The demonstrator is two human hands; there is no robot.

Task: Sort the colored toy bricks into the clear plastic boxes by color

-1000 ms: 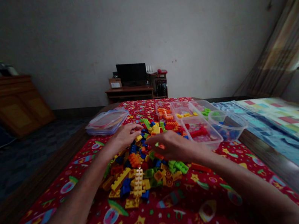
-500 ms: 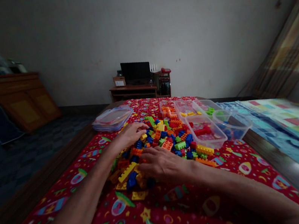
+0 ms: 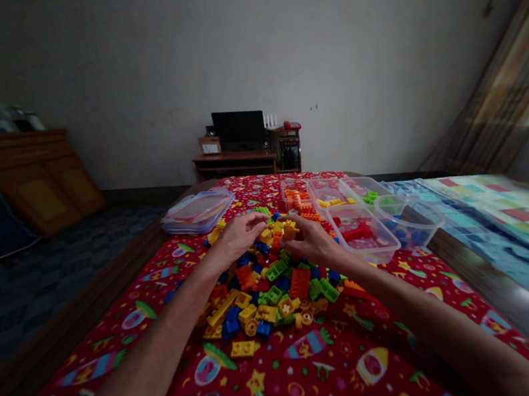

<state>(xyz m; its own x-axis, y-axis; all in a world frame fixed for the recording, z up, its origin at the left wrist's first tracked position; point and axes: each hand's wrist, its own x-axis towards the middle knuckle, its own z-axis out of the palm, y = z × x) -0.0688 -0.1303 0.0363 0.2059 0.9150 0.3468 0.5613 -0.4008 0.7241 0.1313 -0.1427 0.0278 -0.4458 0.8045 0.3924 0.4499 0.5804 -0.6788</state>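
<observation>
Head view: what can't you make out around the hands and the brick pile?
- Left hand and right hand: whether either grips a brick; fingertips curl away from the head view.
- Brick pile: its far bricks hide behind both hands, head view.
- Far tubs: contents too small and dim, head view.

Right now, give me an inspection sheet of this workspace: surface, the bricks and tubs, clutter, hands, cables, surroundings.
Surface: red cloth with bright prints.
Job's things: pile of toy bricks mid-cloth; clear tubs just right of it, holding some bricks.
Clutter: stack of clear lids at the far left of the cloth.
Hands: left hand and right hand both at the pile's far edge, fingertips among yellow and orange bricks; grip unclear.
Cables: nothing seen.
Surroundings: dark screen on a low stand by the wall; wooden cabinet left; curtain and patterned bedding right.
</observation>
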